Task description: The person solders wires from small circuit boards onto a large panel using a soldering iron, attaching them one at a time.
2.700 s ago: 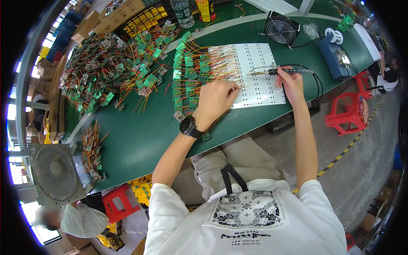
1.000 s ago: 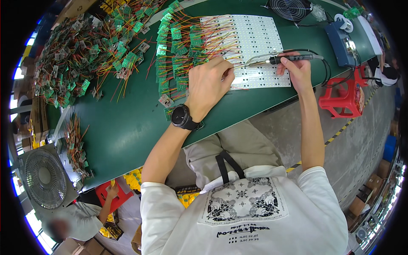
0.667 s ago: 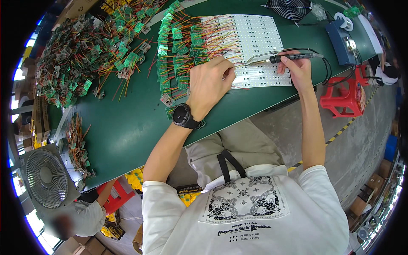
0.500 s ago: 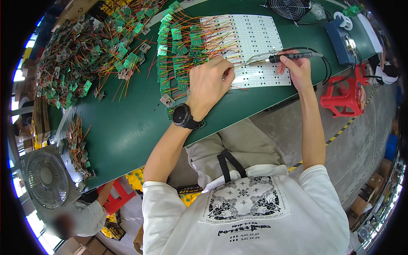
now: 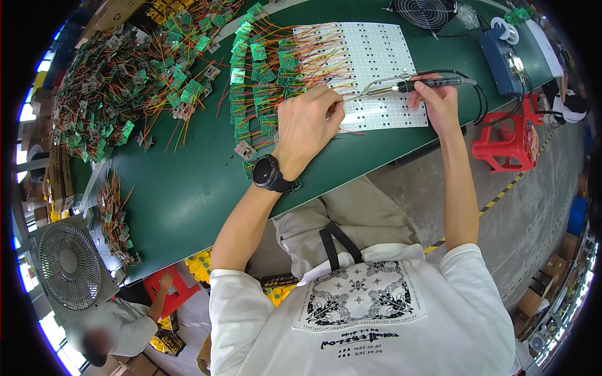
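My right hand [image 5: 441, 105] grips a black-handled soldering iron [image 5: 433, 83] with a thin metal guide tube along it. Its tip points left, close by the fingertips of my left hand [image 5: 307, 119]. Those fingers are pinched together; whatever lies between them is too small or hidden to make out. Both hands are over a white panel [image 5: 385, 53] dotted with rows of small pads. Red and yellow wires [image 5: 323, 53] run across the panel's left part from rows of small green circuit boards [image 5: 260, 55]. My left hand covers some of these boards.
A large heap of wired circuit boards [image 5: 103, 81] fills the table's left end, with a smaller bunch [image 5: 114, 216] nearer. A blue soldering station [image 5: 498, 62] with a solder spool [image 5: 505, 30] and a black fan [image 5: 426, 11] stand at right. Red stools [image 5: 508, 147] stand beyond the table edge.
My hands and the soldering iron stay almost in place. At lower left, another person's hand now shows over a red stool, and that person has shifted slightly.
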### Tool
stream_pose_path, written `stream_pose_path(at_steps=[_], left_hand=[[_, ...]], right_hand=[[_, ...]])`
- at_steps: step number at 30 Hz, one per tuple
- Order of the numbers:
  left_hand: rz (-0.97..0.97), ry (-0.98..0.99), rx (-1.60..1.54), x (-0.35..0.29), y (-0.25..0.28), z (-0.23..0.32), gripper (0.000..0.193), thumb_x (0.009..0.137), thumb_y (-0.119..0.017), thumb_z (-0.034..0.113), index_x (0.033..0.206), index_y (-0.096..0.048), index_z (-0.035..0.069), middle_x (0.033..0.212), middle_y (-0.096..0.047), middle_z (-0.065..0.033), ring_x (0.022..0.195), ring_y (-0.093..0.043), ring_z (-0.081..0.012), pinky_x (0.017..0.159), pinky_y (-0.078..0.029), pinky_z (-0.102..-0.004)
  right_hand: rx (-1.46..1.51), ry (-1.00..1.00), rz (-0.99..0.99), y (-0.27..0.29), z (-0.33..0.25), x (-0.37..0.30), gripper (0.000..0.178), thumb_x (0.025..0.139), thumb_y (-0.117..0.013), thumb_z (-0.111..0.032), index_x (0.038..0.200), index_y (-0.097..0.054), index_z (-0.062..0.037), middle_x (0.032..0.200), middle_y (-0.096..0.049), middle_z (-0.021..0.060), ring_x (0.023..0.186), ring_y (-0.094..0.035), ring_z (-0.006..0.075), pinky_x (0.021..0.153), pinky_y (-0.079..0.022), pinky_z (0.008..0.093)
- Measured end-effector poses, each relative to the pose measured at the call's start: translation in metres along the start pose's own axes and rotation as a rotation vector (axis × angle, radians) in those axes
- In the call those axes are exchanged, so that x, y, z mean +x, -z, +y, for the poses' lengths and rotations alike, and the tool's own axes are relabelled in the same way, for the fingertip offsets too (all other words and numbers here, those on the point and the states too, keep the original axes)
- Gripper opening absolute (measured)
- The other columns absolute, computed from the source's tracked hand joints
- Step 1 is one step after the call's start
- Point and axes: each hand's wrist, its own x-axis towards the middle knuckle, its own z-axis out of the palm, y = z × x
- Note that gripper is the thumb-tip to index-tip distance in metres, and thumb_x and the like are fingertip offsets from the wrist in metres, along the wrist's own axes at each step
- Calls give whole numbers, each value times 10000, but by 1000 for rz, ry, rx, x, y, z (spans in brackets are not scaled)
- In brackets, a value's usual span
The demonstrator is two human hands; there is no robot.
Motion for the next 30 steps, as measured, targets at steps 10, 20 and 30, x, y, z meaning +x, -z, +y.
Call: stream_pose_path(at_steps=[10, 20, 30], left_hand=[[-19, -20, -3, 2, 3, 2, 90, 806, -680, 122, 857, -692, 49, 753, -643, -65, 625, -648, -241, 556, -494, -341], [-169, -63, -282, 6, 13, 5, 107, 905, -604, 125, 940, -661, 41, 779, -619, -109, 614, -617, -278, 579, -471, -377], [-71, -175, -35, 4, 6, 7, 99, 887, -631, 123, 930, -680, 49, 769, -610, -84, 623, -595, -272, 553, -464, -363]], right_hand=[[73, -64, 67, 4, -4, 5, 211, 887, -646, -81, 1045, -613, 57, 738, -652, 118, 616, -632, 184, 568, -476, 282], [127, -128, 43, 4, -7, 0, 230, 895, -644, -108, 1068, -607, 40, 728, -637, 90, 624, -609, 155, 578, -447, 264], [30, -73, 31, 0, -6, -2, 218, 877, -652, -61, 1049, -603, 63, 733, -636, 100, 604, -607, 160, 549, -452, 264]])
